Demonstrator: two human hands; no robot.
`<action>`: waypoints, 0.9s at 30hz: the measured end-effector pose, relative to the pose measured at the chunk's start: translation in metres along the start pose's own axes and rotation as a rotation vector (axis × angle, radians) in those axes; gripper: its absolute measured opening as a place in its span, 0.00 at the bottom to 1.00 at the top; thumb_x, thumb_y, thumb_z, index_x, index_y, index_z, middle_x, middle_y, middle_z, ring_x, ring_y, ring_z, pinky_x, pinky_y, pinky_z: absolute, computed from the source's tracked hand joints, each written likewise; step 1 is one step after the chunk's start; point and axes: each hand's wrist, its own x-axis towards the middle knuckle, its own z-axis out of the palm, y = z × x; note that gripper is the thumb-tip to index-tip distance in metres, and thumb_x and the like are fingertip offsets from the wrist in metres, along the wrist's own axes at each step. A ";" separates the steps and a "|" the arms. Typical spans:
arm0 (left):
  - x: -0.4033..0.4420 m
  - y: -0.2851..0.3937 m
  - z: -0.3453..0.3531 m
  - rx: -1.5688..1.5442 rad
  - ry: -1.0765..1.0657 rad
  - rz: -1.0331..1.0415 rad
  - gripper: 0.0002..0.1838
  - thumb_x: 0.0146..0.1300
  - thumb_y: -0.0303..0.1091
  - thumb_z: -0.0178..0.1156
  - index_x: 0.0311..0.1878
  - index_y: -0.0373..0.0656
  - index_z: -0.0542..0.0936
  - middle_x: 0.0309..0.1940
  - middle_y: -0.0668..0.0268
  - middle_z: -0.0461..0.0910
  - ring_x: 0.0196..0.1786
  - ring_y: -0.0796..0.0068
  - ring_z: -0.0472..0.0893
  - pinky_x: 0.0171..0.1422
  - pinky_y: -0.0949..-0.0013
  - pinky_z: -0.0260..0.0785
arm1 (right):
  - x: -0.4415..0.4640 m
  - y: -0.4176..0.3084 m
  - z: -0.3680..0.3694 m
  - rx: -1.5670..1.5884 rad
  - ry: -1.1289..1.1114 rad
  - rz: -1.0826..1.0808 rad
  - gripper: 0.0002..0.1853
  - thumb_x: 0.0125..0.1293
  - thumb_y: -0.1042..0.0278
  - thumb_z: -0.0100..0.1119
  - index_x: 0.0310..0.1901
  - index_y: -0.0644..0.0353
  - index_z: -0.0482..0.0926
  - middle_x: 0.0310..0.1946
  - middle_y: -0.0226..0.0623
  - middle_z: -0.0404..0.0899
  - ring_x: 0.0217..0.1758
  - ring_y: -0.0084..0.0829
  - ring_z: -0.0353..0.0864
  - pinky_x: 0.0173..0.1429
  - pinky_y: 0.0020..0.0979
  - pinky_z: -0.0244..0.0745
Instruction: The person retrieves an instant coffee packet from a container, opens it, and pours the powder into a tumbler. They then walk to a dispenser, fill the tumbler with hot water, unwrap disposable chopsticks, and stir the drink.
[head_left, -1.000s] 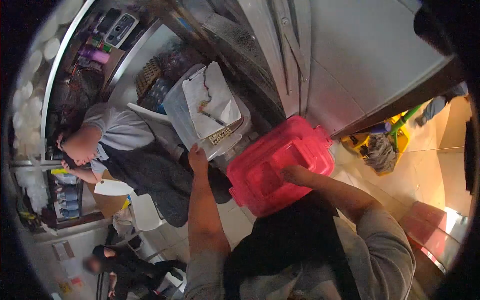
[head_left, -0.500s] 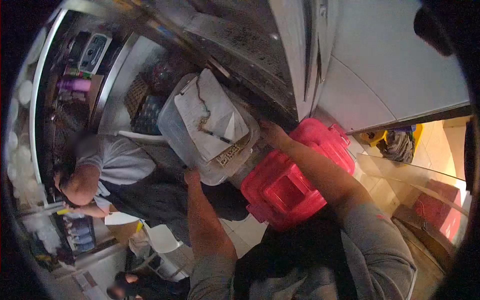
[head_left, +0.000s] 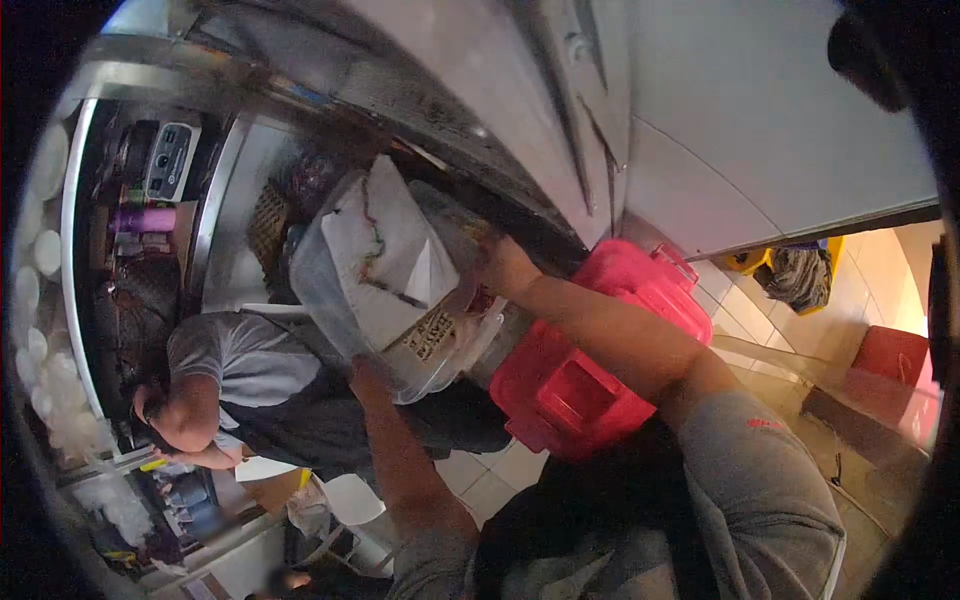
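Observation:
A clear plastic bin (head_left: 322,255) is tilted in front of me, held between my hands. My left hand (head_left: 370,384) grips its near left edge, the fingertips mostly hidden. At the right side my right hand (head_left: 508,268) is closed on the rim, its fingers partly out of sight. On top of the bin's contents rests a white flat piece (head_left: 385,260) with a dark, cord-like strip (head_left: 374,225) across it. Beside that piece lies a sign with raised lettering (head_left: 432,336), too blurred to read.
A red plastic tub or lid (head_left: 590,390) is below my right forearm. A person in a grey shirt (head_left: 270,365) is close on the left, near shelves with a purple container (head_left: 145,219). A large white panel (head_left: 760,130) stands at upper right; a yellow crate (head_left: 835,265) is beyond.
The bin and both my hands have shifted slightly left in view. The red tub stays almost in place, and the person at left appears lower in view.

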 end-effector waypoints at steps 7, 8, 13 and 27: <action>-0.071 0.032 -0.024 1.052 0.098 0.121 0.39 0.60 0.55 0.64 0.66 0.35 0.68 0.52 0.49 0.80 0.49 0.46 0.82 0.51 0.50 0.75 | -0.061 0.015 0.000 -0.207 -0.157 -0.237 0.23 0.53 0.60 0.70 0.45 0.68 0.76 0.31 0.48 0.79 0.39 0.45 0.83 0.45 0.43 0.77; -0.088 0.023 -0.030 1.058 0.106 0.115 0.39 0.60 0.55 0.64 0.66 0.35 0.68 0.52 0.49 0.80 0.49 0.46 0.82 0.51 0.50 0.75 | -0.078 0.019 -0.002 -0.255 -0.135 -0.345 0.23 0.54 0.58 0.70 0.44 0.67 0.76 0.31 0.46 0.79 0.39 0.43 0.82 0.44 0.43 0.76; -0.173 -0.050 -0.043 0.932 0.199 0.397 0.26 0.74 0.49 0.46 0.59 0.35 0.73 0.49 0.43 0.80 0.48 0.45 0.81 0.52 0.52 0.74 | -0.148 0.070 -0.031 -0.115 -0.489 -0.058 0.26 0.56 0.52 0.72 0.46 0.66 0.77 0.37 0.46 0.80 0.44 0.37 0.81 0.47 0.39 0.75; -0.312 -0.209 -0.003 0.429 0.232 0.127 0.25 0.75 0.49 0.50 0.45 0.29 0.69 0.42 0.51 0.73 0.45 0.61 0.74 0.53 0.56 0.69 | -0.177 0.121 -0.073 0.085 -0.397 0.392 0.36 0.53 0.57 0.78 0.58 0.66 0.72 0.48 0.40 0.81 0.52 0.30 0.79 0.56 0.33 0.75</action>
